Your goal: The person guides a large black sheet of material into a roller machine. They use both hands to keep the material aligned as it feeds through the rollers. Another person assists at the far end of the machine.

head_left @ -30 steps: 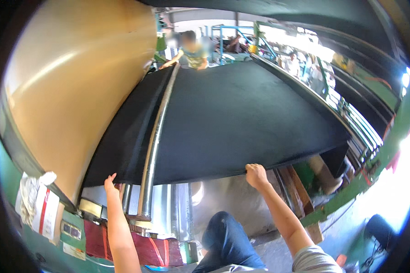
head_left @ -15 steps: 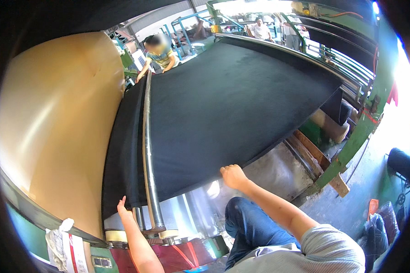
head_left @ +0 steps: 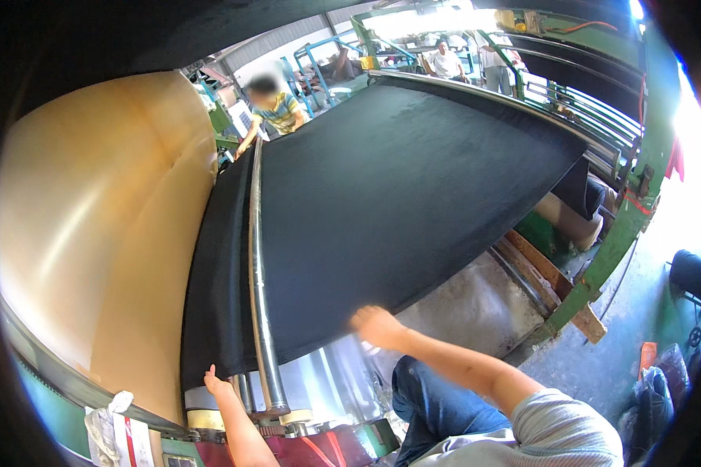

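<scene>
A wide sheet of black fabric [head_left: 413, 202] stretches over the machine, from a far roller down to a large tan drum. My left hand [head_left: 216, 382] is at the sheet's near left corner, beside the drum; one finger points up against the cloth and the others are partly hidden. My right hand [head_left: 377, 328] is farther right along the near edge, its fingers curled over the cloth and slightly blurred. Between my hands, a shiny metal bar [head_left: 259, 288] lies across the fabric.
The tan drum [head_left: 101, 233] curves up on the left. A person [head_left: 276, 113] reaches to the fabric's far left edge. A green frame [head_left: 604, 268] rises at right, with a wooden beam [head_left: 541, 268] below. A white box [head_left: 128, 442] stands at lower left.
My right hand has moved left and nearer along the fabric's edge. My left hand stays by the corner. The whole view has shifted slightly, and the far person's head has turned.
</scene>
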`<action>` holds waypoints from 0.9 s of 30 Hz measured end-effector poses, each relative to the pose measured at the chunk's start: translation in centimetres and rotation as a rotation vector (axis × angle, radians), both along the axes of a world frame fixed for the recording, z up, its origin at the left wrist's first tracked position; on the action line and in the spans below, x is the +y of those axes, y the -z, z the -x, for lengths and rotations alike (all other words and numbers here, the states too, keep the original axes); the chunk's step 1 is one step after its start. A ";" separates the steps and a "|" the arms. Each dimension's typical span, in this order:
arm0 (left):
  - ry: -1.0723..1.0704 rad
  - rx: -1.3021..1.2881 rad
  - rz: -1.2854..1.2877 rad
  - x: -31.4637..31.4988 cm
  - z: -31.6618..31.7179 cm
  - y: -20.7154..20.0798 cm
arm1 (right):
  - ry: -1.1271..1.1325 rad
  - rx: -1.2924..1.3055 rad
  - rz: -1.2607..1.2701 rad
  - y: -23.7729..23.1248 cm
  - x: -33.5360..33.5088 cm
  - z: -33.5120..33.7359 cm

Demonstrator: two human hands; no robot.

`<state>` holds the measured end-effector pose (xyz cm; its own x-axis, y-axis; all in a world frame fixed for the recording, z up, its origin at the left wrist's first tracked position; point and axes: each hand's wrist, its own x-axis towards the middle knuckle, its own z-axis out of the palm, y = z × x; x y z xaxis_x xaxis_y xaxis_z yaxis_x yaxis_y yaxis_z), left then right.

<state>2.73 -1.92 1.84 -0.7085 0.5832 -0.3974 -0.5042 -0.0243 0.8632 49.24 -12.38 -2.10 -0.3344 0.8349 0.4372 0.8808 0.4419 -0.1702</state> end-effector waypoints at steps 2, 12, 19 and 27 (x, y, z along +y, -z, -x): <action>-0.090 0.099 0.008 -0.1 6.5 1.7 | -0.053 0.019 -0.021 -1.3 1.0 -0.5; -0.048 0.074 -0.036 1.0 8.2 3.8 | 0.351 -0.056 -0.043 -0.4 1.2 -8.0; 0.053 0.195 -0.055 1.3 7.1 4.6 | 0.255 0.083 -0.013 0.4 -1.0 -3.6; -0.394 0.169 0.125 1.0 14.5 6.4 | 0.097 0.146 0.168 1.0 -0.9 2.7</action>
<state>-11.76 -0.95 -4.56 -0.9282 0.2102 -0.3071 -0.3287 -0.0764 0.9413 46.55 -13.24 -3.06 -0.1926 0.9249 0.3277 0.8781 0.3115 -0.3631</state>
